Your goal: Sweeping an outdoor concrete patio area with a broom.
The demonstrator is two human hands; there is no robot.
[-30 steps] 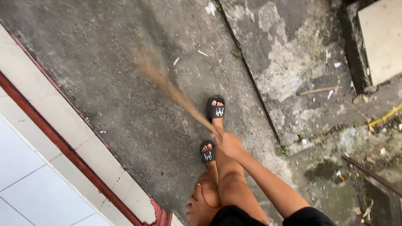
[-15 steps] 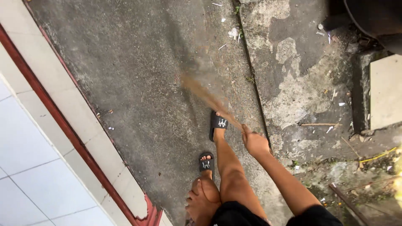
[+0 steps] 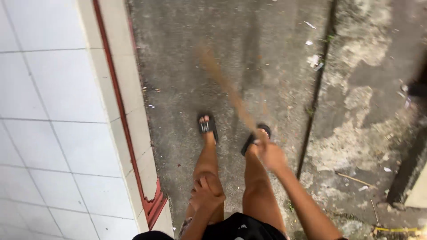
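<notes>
Sweeping a rough concrete path with a stick broom, looking straight down at my own legs.

Right hand (image 3: 270,155) is closed around the handle end of the broom (image 3: 227,86), which runs blurred from the fist up toward 11 o'clock, bristle end out over the concrete ground (image 3: 178,115). Left hand (image 3: 205,195) rests on the left knee, fingers curled over it, gripping nothing else. Black sandals (image 3: 207,126) on both feet, just below the broom. White tiled floor (image 3: 53,133) with a red edge at 9 o'clock, bits of litter (image 3: 315,60) at 1 o'clock.
</notes>
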